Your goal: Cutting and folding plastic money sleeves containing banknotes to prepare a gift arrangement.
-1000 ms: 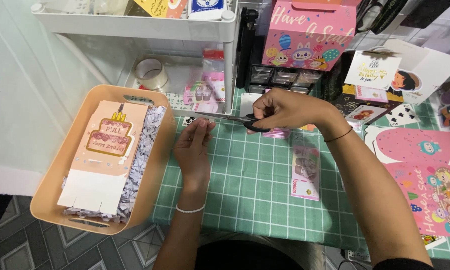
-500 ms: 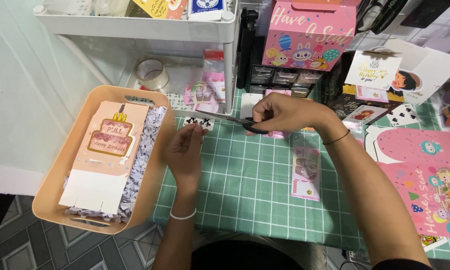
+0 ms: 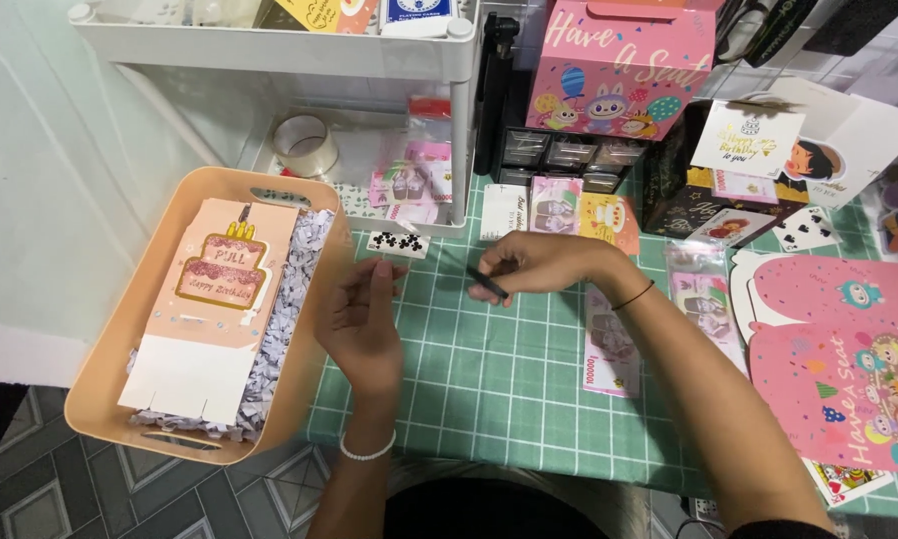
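A thin dark strip [image 3: 487, 283] is pinched at its right end by the right hand [image 3: 539, 266], over the far part of the green cutting mat [image 3: 489, 379]. The left hand [image 3: 361, 317], fingers loosely curled, appears to pinch a clear sleeve, hard to make out. Judgement: keep both pinches firm and the strip level. A peach tray [image 3: 109, 379] lies left.

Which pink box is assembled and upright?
The pink box behind the green mat, with cartoon figures. The other pink boxes lie flat and unfolded at right.

Beside the smooth peach plastic tray [image 3: 104, 399] — filled with crinkled shredded paper [image 3: 294, 289] and a matt card box [image 3: 209, 309] — lies a matt gridded rubbery mat [image 3: 499, 379]; clear tape roll [image 3: 304, 145] looks glossy.
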